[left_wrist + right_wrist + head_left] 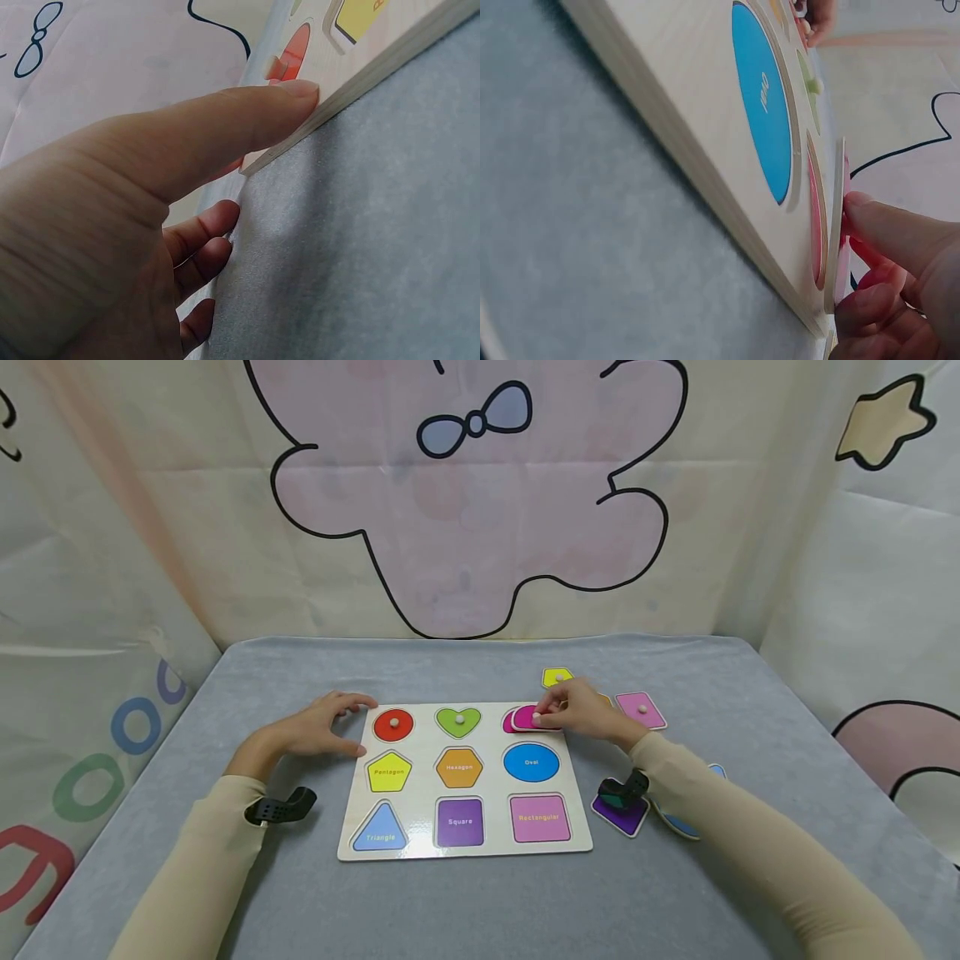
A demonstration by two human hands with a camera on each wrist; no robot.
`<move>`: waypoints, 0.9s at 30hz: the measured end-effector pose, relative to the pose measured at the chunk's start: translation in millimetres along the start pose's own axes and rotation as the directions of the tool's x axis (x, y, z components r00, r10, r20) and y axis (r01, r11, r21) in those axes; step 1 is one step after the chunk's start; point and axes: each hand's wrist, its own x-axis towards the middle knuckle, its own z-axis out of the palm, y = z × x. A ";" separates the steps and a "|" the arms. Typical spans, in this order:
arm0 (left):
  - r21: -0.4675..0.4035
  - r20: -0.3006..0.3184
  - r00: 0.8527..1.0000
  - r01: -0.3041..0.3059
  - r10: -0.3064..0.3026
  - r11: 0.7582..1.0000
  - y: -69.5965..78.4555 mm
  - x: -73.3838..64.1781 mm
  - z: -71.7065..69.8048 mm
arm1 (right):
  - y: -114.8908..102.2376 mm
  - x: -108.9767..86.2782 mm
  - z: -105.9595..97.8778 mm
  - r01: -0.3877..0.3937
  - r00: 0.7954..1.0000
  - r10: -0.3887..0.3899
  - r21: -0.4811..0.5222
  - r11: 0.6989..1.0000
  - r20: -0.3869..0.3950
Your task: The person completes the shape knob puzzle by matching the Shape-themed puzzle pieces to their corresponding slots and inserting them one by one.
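Note:
My right hand [585, 710] pinches a magenta puzzle piece [528, 716] with a rounded edge by its small knob. The piece overhangs the matching magenta recess [507, 723] at the top right of the white wooden puzzle board [423, 745]. In the right wrist view the piece [839, 247] stands slightly above the board, not flush. My left hand [318, 727] is at the board's upper left, thumb [292, 97] touching the edge and other fingers loosely extended. A red circle [386, 727] and a green heart [451, 719], both with knobs, sit in the top row.
Lower recesses show a printed pentagon [388, 781], hexagon [459, 758], oval [531, 772], triangle [380, 827], square [460, 832] and rectangle [540, 832]. Loose yellow [553, 676], pink [645, 708], purple [628, 821] and blue [682, 828] pieces lie right of the board, some partly hidden by my arm.

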 end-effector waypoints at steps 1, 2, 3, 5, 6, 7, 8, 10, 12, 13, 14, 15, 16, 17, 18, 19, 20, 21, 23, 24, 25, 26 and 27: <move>0.002 -0.001 1.000 -0.001 0.001 1.000 -0.2 0.3 0.0 | -0.4 0.9 0.6 0.003 1.000 -0.003 0.003 1.000 0.004; 0.004 -0.001 1.000 -0.002 0.002 1.000 -0.5 0.5 0.1 | -0.6 1.8 1.1 0.004 1.000 -0.004 0.008 1.000 0.008; 0.005 -0.001 1.000 -0.002 0.002 1.000 -0.7 0.8 0.1 | -0.8 2.9 1.6 -0.001 1.000 0.001 0.010 1.000 0.010; 0.006 0.000 1.000 -0.001 0.001 1.000 -1.1 1.3 0.2 | -1.7 4.6 2.2 0.000 1.000 -0.001 0.016 1.000 0.015; 0.005 0.001 1.000 0.000 0.000 1.000 -1.3 1.6 0.3 | -2.6 5.3 2.5 0.002 1.000 -0.002 0.012 1.000 0.016; 0.004 0.002 1.000 0.000 0.000 1.000 -1.5 1.7 0.2 | -3.2 5.9 2.9 0.001 1.000 -0.001 0.009 1.000 0.018; 0.003 0.002 1.000 0.000 0.000 1.000 -1.6 1.8 0.2 | -3.8 6.6 3.5 -0.002 1.000 0.002 0.009 1.000 0.017; 0.001 0.003 1.000 0.000 0.000 1.000 -1.8 1.9 0.2 | -4.7 7.9 5.0 -0.005 1.000 0.005 0.004 1.000 0.015; 0.004 0.002 1.000 -0.003 0.003 1.000 -1.8 1.7 0.2 | -5.4 9.2 6.9 -0.018 1.000 0.018 -0.001 1.000 0.011; 0.007 0.001 1.000 -0.006 0.006 1.000 -1.7 1.5 0.0 | -5.1 9.9 7.8 -0.022 1.000 0.022 -0.005 1.000 0.012; 0.009 0.000 1.000 -0.006 0.006 1.000 -1.3 1.3 -0.1 | -5.0 10.6 8.7 -0.023 1.000 0.023 -0.013 1.000 0.011; 0.010 -0.001 1.000 -0.005 0.005 1.000 -1.0 1.1 -0.1 | -4.9 11.2 9.4 -0.024 1.000 0.025 -0.019 1.000 0.010; 0.010 -0.001 1.000 -0.006 0.006 1.000 -0.8 0.9 -0.1 | -4.9 11.6 10.0 -0.029 1.000 0.030 -0.022 0.999 0.009; 0.010 -0.002 1.000 -0.005 0.005 1.000 -0.5 0.8 -0.2 | -5.0 11.8 10.4 -0.032 0.999 0.032 -0.025 0.999 0.009; 0.009 -0.002 1.000 -0.004 0.004 1.000 -0.2 0.6 -0.1 | -4.8 12.0 10.8 -0.031 0.999 0.032 -0.031 0.999 0.011; 0.011 -0.002 1.000 -0.004 0.004 1.000 0.1 0.5 -0.1 | -4.7 12.4 11.1 -0.036 0.999 0.036 -0.035 0.999 0.011; 0.010 -0.002 1.000 -0.003 0.003 1.000 0.3 0.4 0.0 | -4.9 12.5 11.3 -0.041 0.999 0.041 -0.038 0.998 0.012; 0.010 -0.002 1.000 -0.002 0.002 1.000 0.5 0.3 0.1 | -5.0 12.7 11.3 -0.046 0.999 0.047 -0.038 0.998 0.013; 0.011 -0.002 1.000 -0.002 0.002 1.000 1.0 -0.1 0.1 | -5.1 12.7 11.2 -0.048 0.999 0.049 -0.043 0.998 0.015; 0.012 -0.002 1.000 -0.001 0.001 1.000 1.1 -0.2 0.1 | -5.2 12.9 11.3 -0.046 0.999 0.047 -0.046 0.998 0.018; 0.013 -0.002 1.000 -0.001 0.001 1.000 1.2 -0.3 0.1 | -5.2 13.0 11.3 -0.045 0.999 0.046 -0.046 0.998 0.017; 0.012 -0.001 1.000 0.000 0.000 1.000 1.3 -0.4 0.1 | -5.4 12.9 11.4 -0.039 0.999 0.040 -0.049 0.998 0.019; 0.012 -0.001 1.000 0.002 -0.002 1.000 1.5 -0.6 0.0 | -5.5 12.9 11.5 -0.036 0.999 0.037 -0.049 0.998 0.018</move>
